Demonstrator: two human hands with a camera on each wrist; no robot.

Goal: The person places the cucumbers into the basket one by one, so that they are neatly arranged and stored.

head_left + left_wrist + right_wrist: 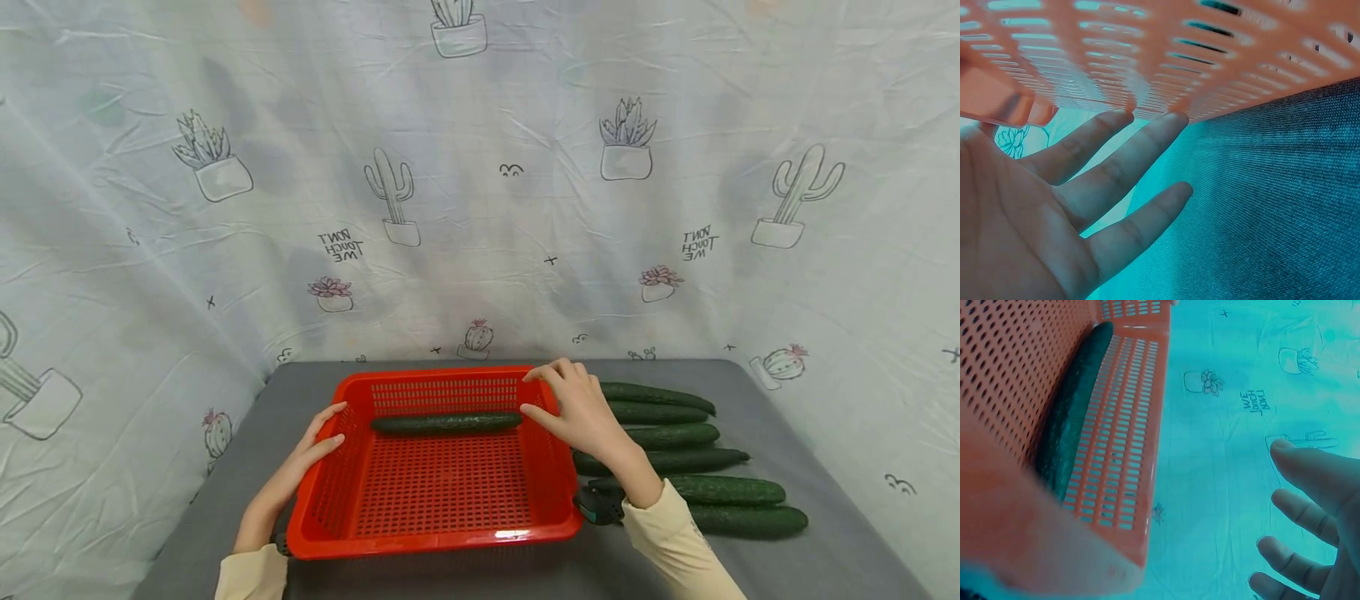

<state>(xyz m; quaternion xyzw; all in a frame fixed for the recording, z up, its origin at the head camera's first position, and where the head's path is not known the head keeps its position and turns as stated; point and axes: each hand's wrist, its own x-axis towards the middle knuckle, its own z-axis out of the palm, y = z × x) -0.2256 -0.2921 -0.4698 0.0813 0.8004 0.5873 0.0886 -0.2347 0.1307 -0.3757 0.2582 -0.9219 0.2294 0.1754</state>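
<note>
A red plastic basket (pixel 431 546) with slotted walls sits on the grey table. One dark green cucumber (pixel 450 423) lies crosswise inside it, along the far wall. My left hand (pixel 303 454) is at the basket's left rim, two digits reaching over the edge. In the left wrist view, its other fingers (pixel 1129 165) extend straight and spread beside the slotted outer wall; whether they touch it is unclear. Above the right rim is my right hand (pixel 573 408), thumb and fingers apart. The right wrist view shows those fingers (pixel 1297 559) spread, apart from the basket, holding nothing.
Several cucumbers (pixel 727 489) lie side by side on the table to the right of the basket, partly hidden by my right arm. A white curtain (pixel 480 208) printed with potted plants hangs behind and at both sides of the grey table (pixel 217 508).
</note>
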